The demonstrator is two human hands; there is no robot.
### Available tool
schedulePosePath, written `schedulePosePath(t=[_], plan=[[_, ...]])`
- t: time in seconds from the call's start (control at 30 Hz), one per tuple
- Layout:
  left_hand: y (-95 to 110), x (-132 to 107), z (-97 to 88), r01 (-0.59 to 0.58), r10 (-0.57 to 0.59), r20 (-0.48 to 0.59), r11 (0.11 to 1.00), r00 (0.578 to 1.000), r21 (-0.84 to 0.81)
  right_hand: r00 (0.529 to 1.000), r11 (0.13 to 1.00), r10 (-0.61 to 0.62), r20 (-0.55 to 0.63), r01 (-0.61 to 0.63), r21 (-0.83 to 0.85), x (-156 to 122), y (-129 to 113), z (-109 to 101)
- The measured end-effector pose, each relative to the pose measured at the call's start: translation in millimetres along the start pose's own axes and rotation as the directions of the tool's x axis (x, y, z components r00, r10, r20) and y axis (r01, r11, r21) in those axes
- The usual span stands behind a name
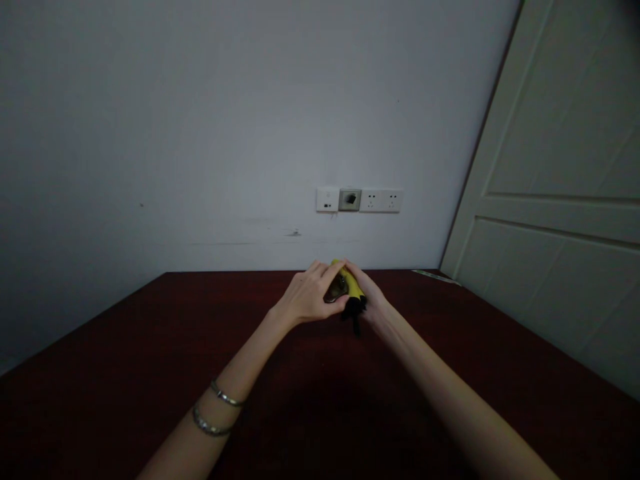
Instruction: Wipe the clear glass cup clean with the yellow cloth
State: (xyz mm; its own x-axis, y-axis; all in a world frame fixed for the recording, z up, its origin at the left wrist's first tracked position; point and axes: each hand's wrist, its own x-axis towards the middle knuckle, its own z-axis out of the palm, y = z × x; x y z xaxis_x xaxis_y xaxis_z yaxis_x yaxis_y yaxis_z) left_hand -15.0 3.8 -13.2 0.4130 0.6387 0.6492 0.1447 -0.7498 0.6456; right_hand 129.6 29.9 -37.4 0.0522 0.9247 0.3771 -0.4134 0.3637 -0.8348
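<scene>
- Left hand: closed around the near left side of the yellow object, with the fingers curved over its top.
- Right hand: grasping the same object from the right, with the fingers pressed against its far side. The two hands are touching or nearly touching at the fingertips; the exact contact is hidden.
- Yellow object: held between both hands, above the far middle part of the tabletop. Its exact kind cannot be determined from this view. Contact with the tabletop cannot be confirmed.
- Dark brown section: visible in the middle of the object, between the hands.
- Black part: projects downward from the object's near end, beside the right hand.
- Metal bangles: two, worn on the left forearm near the wrist.
- Tabletop: dark reddish wood, extending to the wall.
- Wall socket panel: a white row of fittings mounted on the wall, above and beyond the hands.
- Panelled door: white, located to the right of the tabletop's far end.
</scene>
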Motion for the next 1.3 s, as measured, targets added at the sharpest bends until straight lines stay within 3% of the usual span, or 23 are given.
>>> schedulePosePath(t=[0.1, 0.17, 0.33, 0.47, 0.6, 0.73, 0.8, 0.87, 1.03, 1.13, 1.3], plan=[[-2, 0, -2.8, 0.013, -0.013, -0.033, 1.0, 0.999, -0.019, 0.963, 0.968, 0.243, 0.12, -0.249, 0.04, -6, -7, 3], [-5, 1, -3.4, 0.023, -0.024, -0.069, 0.999, 0.997, -0.024, 0.933, 0.931, 0.34, 0.12, -0.352, 0.095, -9, -9, 4], [-19, 2, 9.4, 0.056, -0.076, -0.232, 0.994, 0.97, -0.091, 0.948, 0.92, 0.317, -0.039, -0.297, 0.256, -8, -4, 5], [-34, 4, 26.0, 0.084, -0.195, -0.337, 0.944, 0.921, -0.318, 0.95, 0.911, 0.302, -0.075, -0.264, 0.317, -8, 2, 7], [-38, 6, 24.0, 0.183, -0.274, -0.208, 0.91, 0.939, -0.372, 0.949, 0.9, 0.296, -0.108, -0.239, 0.364, -11, 3, 8], [-37, 5, 4.9, 0.359, -0.333, 0.142, 0.898, 0.932, -0.255, 0.944, 0.901, 0.309, -0.117, -0.251, 0.353, -10, -2, 5], [-35, 5, -2.3, 0.366, -0.31, 0.286, 0.916, 0.907, -0.167, 0.939, 0.904, 0.33, -0.103, -0.282, 0.32, -8, -4, 0], [-34, 4, -4.4, 0.32, -0.278, 0.341, 0.944, 0.898, -0.075, 0.931, 0.907, 0.353, -0.092, -0.317, 0.276, -5, -7, -5], [-28, 3, 2.8, 0.115, -0.142, 0.255, 0.986, 0.957, 0.116, 0.922, 0.924, 0.366, -0.127, -0.343, 0.17, 1, -9, -14], [-27, 3, 4.8, 0.113, -0.151, 0.16, 0.968, 0.975, 0.223, 0.925, 0.945, 0.321, -0.202, -0.299, 0.131, 2, -8, -13], [-32, 5, 3.4, 0.167, -0.177, 0.035, 0.967, 0.984, 0.193, 0.921, 0.966, 0.253, -0.296, -0.221, 0.136, 0, -3, -2]])
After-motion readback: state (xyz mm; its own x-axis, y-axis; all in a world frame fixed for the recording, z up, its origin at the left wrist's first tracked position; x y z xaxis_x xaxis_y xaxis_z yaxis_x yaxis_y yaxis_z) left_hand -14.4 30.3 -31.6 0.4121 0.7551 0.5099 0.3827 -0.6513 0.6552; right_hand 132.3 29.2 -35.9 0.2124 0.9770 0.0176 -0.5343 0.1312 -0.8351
